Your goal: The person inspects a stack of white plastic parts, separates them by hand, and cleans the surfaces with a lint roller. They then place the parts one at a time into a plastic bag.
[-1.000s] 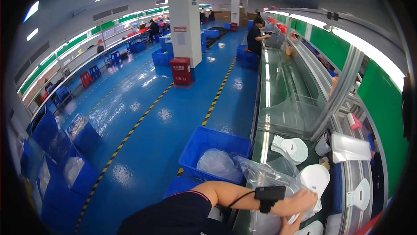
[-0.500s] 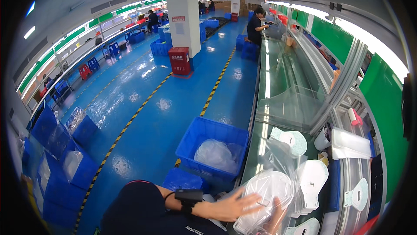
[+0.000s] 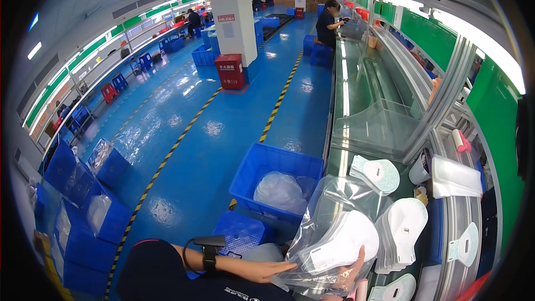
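A clear plastic bag (image 3: 325, 196) lies over a stack of white, paddle-shaped flat pieces (image 3: 346, 241) at the bench's near edge. My right hand (image 3: 352, 270) grips the stack at its lower right side, thumb up along the edge, other fingers partly hidden by film. My left hand (image 3: 266, 271) has its fingers stretched out flat and together, with the tips at the bag's left edge. A black device (image 3: 209, 251) is strapped on my left wrist. Right of the bag stands another stack of paddle-shaped pieces (image 3: 402, 228), with slots in them.
More paddle-shaped pieces (image 3: 377, 174) lie beyond the bag, and a single one (image 3: 463, 245) rests on the rail at right. A blue crate (image 3: 245, 189) holding clear bags stands left of the bench. Past it are a clear panel (image 3: 379, 128), a white cup (image 3: 419, 168) and a co-worker (image 3: 327, 25).
My left hand has moved left, off the stack of white pieces to the bag's edge. The stack has turned and tilted in my right hand, and the bag is spread wider.
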Demonstrator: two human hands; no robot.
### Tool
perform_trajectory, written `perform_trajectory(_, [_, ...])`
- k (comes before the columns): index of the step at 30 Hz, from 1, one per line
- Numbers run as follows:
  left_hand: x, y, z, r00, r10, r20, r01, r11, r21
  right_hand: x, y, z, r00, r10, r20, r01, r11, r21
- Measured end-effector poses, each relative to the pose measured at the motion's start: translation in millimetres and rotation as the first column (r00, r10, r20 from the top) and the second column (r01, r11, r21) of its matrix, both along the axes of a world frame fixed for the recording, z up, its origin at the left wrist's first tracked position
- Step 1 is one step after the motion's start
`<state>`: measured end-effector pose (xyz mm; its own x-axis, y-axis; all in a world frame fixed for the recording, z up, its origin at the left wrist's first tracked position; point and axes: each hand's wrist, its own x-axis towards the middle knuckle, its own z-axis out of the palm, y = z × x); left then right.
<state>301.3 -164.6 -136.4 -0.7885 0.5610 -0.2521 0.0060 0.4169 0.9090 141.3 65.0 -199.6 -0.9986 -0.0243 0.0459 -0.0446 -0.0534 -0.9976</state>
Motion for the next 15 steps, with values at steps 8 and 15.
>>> perform_trajectory(8, [-103.5,-21.6,-76.3,0.509,0.845,0.166,-0.834,0.532,-0.147,1.9,-6.5,-6.3,0.998,-0.045,0.052,0.047,0.998,-0.05])
perform_trajectory(15, [-155.8,17.1,-135.1,0.49,0.831,0.265,-0.872,0.466,0.152,-6.0,1.7,-12.9,0.967,-0.035,0.253,0.12,0.938,-0.326])
